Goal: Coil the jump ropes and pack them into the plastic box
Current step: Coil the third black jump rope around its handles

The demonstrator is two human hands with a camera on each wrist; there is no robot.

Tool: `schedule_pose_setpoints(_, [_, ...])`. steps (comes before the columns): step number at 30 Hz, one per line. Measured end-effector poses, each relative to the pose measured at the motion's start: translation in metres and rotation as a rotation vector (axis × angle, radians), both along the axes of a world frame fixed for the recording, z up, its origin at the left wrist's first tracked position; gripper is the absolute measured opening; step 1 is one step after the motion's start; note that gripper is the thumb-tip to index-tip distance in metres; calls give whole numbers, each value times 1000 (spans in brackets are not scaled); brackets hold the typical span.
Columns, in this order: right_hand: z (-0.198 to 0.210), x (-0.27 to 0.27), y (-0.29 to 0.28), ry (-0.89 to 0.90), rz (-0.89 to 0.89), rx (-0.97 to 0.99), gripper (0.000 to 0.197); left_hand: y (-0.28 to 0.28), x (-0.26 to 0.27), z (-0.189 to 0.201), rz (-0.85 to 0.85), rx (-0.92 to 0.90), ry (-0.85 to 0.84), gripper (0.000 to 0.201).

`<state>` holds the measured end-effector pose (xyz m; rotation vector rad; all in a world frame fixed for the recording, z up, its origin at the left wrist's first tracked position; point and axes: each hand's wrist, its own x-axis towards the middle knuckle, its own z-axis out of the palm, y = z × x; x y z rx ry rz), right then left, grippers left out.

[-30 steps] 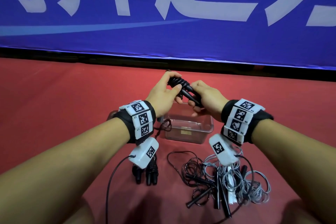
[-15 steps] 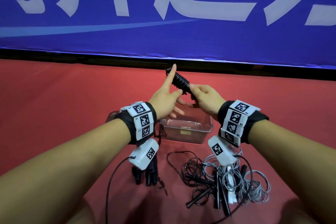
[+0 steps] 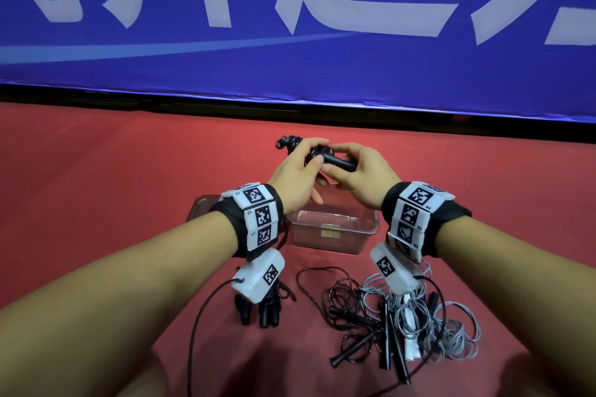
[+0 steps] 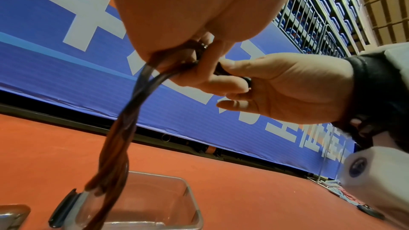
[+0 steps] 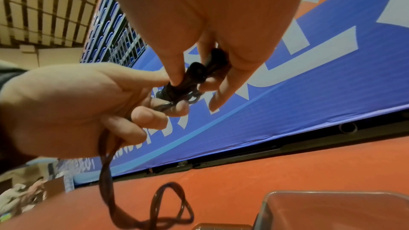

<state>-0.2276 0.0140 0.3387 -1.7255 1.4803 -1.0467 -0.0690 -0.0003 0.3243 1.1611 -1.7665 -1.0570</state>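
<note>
At centre frame, the left hand (image 3: 298,171) and right hand (image 3: 358,172) both pinch the black cord-wrapped jump-rope handles (image 3: 335,160), long axis lying left-right, directly above the clear plastic box (image 3: 332,235) just below them.

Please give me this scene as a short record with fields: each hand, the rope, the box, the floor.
left hand: grips the rope strands
right hand: grips the black handles
held rope: twisted bundle, hangs down
plastic box: clear, no rope inside
floor: loose black and grey ropes, one coiled black rope
</note>
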Motion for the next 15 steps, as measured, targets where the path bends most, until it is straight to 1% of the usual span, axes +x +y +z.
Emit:
schedule_pose_setpoints(2, [3,0,3,-160,-10,114,45,1,0,3,-5,-45,-19,30])
schedule_pose_setpoints(5, [6,-1,9,-416,18,369,39,3,1,5,-28,-85,12,30])
schedule_pose_setpoints(6, [7,-2,11,-482,11,464,44,2,2,6,-35,-93,14,30])
schedule_pose_setpoints(7, [7,-2,12,-537,-8,539,53,2,3,7,-35,-97,4,30])
schedule_pose_setpoints(8, [7,-2,12,-582,-29,581,59,1,4,8,-38,-98,-5,30])
schedule_pose_setpoints(10, [7,-2,13,-646,-48,618,61,0,6,9,-62,-93,-11,31])
schedule_pose_setpoints(12, [7,-2,14,-672,-26,646,59,1,6,10,-83,-107,-16,31])
schedule_pose_setpoints(13, [7,-3,14,-681,-18,650,57,1,6,10,-90,-115,-22,31])
schedule_pose_setpoints(15, [8,-4,12,-709,-40,633,46,3,7,11,-97,-127,-43,32])
